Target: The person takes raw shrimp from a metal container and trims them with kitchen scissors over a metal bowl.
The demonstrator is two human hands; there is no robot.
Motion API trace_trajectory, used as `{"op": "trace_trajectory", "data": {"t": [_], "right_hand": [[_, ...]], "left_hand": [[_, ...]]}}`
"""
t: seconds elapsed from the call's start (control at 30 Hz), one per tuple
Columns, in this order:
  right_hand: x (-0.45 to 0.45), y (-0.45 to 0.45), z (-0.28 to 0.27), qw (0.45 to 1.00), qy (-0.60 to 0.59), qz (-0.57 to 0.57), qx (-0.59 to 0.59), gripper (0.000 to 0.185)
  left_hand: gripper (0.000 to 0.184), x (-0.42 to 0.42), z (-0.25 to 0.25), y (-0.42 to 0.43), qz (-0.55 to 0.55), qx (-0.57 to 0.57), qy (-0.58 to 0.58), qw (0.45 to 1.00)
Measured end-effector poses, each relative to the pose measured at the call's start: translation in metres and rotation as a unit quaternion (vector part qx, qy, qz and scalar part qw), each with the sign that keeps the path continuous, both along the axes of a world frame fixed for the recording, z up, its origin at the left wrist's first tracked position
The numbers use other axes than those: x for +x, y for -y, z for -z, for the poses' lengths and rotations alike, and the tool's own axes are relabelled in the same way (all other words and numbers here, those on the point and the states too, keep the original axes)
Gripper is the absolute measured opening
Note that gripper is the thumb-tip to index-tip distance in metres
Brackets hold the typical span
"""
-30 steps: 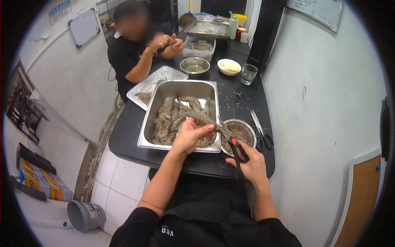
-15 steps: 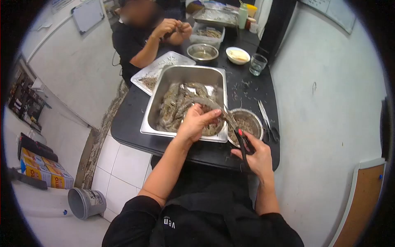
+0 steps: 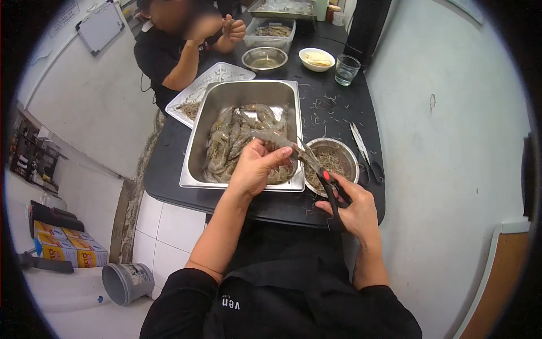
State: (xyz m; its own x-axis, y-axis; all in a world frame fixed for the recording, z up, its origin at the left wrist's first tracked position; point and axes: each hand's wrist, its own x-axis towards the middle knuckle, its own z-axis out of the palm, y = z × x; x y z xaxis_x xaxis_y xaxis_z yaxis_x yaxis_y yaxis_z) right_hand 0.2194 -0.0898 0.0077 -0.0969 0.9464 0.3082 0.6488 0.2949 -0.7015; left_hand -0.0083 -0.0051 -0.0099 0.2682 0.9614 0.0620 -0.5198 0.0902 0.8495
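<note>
My left hand [image 3: 255, 166] is closed around a raw grey shrimp [image 3: 270, 137], held above the deep steel pan [image 3: 248, 93]. In my right hand [image 3: 357, 210] is a pair of black-handled scissors [image 3: 329, 183], their blades meeting the shrimp's head end; the exact contact is too small to make out. Many more whole shrimp [image 3: 223, 141] lie in the pan below. Partly under the scissors stands a round steel bowl [image 3: 354, 160] with thin shrimp trimmings in it.
Another pair of scissors [image 3: 361, 144] lies on the black table [image 3: 169, 181] at right. Beyond are a glass [image 3: 346, 70], a white bowl [image 3: 317, 61], a steel bowl [image 3: 264, 59], a plastic tub [image 3: 270, 42] and a white tray [image 3: 217, 76]. A person [image 3: 175, 51] works at far left.
The whole view has shifted slightly, with the table items sitting higher and further left. My hands keep hold of the shrimp and scissors. The other person's hand has risen towards their face.
</note>
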Motion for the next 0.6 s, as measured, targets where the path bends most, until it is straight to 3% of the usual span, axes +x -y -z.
{"op": "trace_trajectory", "data": {"t": [0.6], "right_hand": [[-0.008,-0.001,-0.014,0.999,0.019,0.016,-0.033,0.065]], "left_hand": [[0.041,0.0,-0.005,0.001,0.006,-0.016,0.009,1.0]]}}
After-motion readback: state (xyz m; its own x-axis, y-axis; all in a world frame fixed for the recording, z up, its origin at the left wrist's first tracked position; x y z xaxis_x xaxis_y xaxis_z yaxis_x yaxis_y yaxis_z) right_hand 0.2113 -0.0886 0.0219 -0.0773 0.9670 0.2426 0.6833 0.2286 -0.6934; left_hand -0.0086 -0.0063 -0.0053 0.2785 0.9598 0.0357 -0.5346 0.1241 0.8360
